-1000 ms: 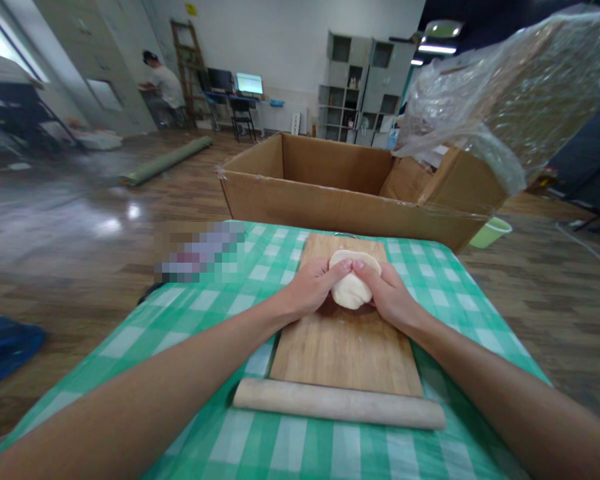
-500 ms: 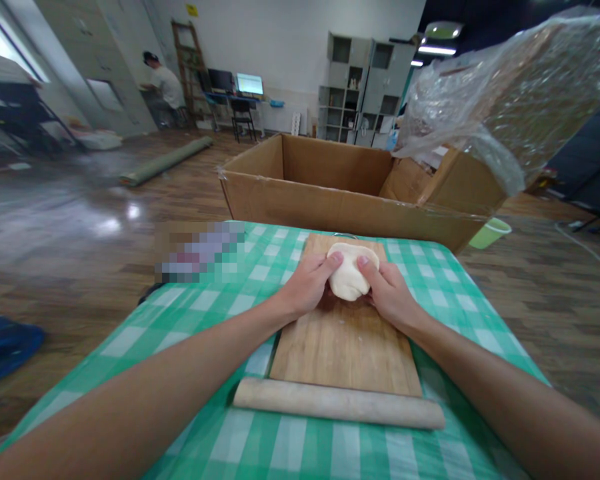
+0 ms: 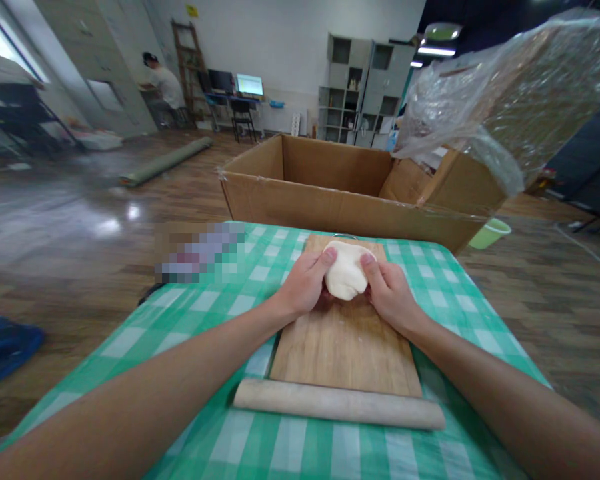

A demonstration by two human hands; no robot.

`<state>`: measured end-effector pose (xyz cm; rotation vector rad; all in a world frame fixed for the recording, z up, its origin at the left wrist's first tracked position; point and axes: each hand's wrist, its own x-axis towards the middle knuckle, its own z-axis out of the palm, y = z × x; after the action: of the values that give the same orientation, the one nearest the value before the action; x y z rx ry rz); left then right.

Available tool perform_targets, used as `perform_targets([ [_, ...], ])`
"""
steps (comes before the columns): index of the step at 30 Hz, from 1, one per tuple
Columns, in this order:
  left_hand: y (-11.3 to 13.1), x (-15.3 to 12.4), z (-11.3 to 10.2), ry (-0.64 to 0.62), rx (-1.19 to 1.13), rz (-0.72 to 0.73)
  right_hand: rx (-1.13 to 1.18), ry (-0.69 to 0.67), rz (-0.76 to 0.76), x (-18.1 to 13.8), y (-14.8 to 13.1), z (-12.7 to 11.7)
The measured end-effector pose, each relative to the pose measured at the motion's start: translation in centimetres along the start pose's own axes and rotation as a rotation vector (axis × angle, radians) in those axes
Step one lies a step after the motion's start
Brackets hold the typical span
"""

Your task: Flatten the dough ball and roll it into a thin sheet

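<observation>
The dough ball [image 3: 346, 270] sits between the fingers of both hands, at the far end of the wooden cutting board [image 3: 345, 353]. The left hand [image 3: 305, 283] and right hand [image 3: 390, 293] cup it from either side with fingers curled against it. Its underside and both palms are hidden. Behind the wrists, a rolling pin [image 3: 337, 403] lies along the board's near edge on a green checked tablecloth [image 3: 215, 313]. Beyond the fingertips stands an open cardboard box [image 3: 330, 200]. Clear plastic film [image 3: 505, 93] is cut off at the right. The floor is wooden.

No legible text or labels anywhere.
</observation>
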<state>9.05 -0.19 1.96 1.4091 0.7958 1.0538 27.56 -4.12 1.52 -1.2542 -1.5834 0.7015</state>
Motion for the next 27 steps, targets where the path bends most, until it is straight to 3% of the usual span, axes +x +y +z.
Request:
perform_targets([
  [6, -0.06, 0.07, 0.23, -0.09, -0.125, -0.042, -0.033, 0.068, -0.034, -0.09, -0.16, -0.05],
  [9, -0.13, 0.14, 0.11, -0.174, -0.192, -0.094, 0.049, 0.077, -0.016, -0.03, -0.25, 0.14],
  [13, -0.33, 0.36, -0.4, -0.283, -0.117, -0.13, 0.208, 0.012, 0.062, 0.08, -0.52, 0.32],
  [18, -0.28, 0.32, -0.45, -0.24, -0.083, -0.068, 0.335, -0.116, 0.183, 0.32, -0.6, 0.11],
  [22, -0.01, -0.03, -0.15, -0.174, 0.01, 0.003, 0.303, -0.239, 0.179, 0.54, -0.6, 0.02],
  [27, 0.18, -0.27, -0.11, -0.211, 0.066, 0.011, 0.318, -0.258, 0.184, 0.47, -0.27, 0.08],
])
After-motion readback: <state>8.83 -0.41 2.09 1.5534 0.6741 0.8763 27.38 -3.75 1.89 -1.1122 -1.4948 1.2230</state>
